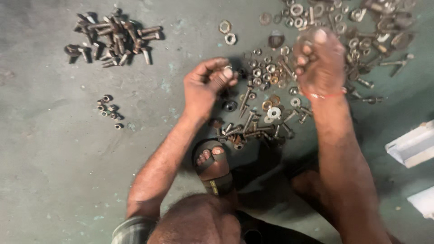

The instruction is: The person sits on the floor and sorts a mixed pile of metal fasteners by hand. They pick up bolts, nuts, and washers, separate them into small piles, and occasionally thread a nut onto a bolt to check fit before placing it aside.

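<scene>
Left grip: left hand (205, 86) curled, fingertips pinched on a small nut (227, 68), centre frame.
Right grip: right hand (318, 61) blurred, raised over mixed pile (271, 77); cannot tell.
Risk: nut likely slips from fingertip pinch, lost among pile.
Sorted: bolts (113, 38) upper left, on floor (54, 158).

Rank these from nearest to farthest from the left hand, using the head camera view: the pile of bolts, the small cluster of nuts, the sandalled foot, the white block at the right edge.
1. Sandalled foot, just below the left hand.
2. Small cluster of nuts, to its left on the floor.
3. Pile of bolts, upper left, a little farther than the nuts.
4. White block, far right edge, beyond the right hand.
</scene>
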`<state>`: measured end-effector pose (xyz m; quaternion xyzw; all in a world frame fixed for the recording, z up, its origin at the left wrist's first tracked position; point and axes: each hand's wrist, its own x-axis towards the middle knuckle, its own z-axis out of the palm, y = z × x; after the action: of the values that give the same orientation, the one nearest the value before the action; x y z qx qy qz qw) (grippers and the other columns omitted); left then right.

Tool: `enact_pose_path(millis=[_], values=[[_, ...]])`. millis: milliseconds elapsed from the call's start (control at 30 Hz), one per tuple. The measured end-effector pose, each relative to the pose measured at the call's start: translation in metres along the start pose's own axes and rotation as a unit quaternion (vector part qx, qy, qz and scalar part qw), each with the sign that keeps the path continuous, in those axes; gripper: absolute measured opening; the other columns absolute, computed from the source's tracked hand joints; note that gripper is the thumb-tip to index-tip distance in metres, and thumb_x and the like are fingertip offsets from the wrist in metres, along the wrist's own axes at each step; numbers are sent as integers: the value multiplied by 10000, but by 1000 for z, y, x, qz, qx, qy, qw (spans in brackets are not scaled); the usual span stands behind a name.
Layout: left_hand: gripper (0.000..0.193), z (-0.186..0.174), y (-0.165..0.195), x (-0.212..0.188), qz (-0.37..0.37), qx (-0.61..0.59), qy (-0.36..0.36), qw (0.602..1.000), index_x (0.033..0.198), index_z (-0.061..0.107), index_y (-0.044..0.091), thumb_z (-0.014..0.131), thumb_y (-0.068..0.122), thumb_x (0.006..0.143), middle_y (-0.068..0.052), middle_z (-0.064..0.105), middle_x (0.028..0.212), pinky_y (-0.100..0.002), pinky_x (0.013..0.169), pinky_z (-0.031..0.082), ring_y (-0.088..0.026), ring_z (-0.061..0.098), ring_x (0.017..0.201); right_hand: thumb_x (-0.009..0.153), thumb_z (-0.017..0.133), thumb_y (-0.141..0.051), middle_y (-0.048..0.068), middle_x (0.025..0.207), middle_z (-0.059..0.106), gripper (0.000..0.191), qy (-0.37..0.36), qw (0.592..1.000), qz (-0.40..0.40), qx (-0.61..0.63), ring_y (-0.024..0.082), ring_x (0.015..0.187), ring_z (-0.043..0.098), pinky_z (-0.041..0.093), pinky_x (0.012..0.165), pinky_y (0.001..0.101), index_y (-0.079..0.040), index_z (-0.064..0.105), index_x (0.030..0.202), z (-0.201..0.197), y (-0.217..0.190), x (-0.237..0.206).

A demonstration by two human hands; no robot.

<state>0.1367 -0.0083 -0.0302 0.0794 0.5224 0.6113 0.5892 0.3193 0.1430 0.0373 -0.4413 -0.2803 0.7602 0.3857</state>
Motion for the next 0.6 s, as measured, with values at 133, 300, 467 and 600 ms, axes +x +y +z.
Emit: enact_pose_path(millis=[133, 300, 467, 600], values=[[144, -14, 7, 7, -25, -99, -30, 994, 1071, 660, -22, 742, 48, 975, -86, 699, 937, -340, 763, 608, -180, 699, 821, 915, 737, -161, 49, 828, 706, 133, 54, 993, 24, -103, 145, 700, 663, 547, 588, 315, -53, 743, 992, -42, -2, -33], [183, -7, 12, 12, 210, 357, -36, 909, 1131, 725, 57, 785, 112, 967, -42, 683, 1011, -318, 764, 548, -157, 640, 878, 941, 795, -58, 81, 1009, 762, 163, 36, 875, -162, -455, 151, 865, 715, 584, 780, 265, -2, 758, 1090, -34, 43, -40], [209, 26, 2, 16, 273, 514, -57, 811, 1060, 760, 101, 837, 172, 879, -76, 614, 886, -386, 738, 516, -254, 632, 847, 984, 823, -24, 120, 946, 748, 126, 17, 781, -266, -564, 174, 767, 699, 556, 685, 324, 14, 703, 974, -25, 58, -41], [259, 31, 2, 20, 286, 576, -58, 764, 1082, 760, 97, 826, 156, 839, -104, 602, 926, -444, 776, 516, -311, 627, 923, 919, 840, -60, 112, 888, 740, 116, 6, 741, -194, -643, 198, 686, 679, 526, 615, 331, -26, 751, 985, -33, 39, -56]])
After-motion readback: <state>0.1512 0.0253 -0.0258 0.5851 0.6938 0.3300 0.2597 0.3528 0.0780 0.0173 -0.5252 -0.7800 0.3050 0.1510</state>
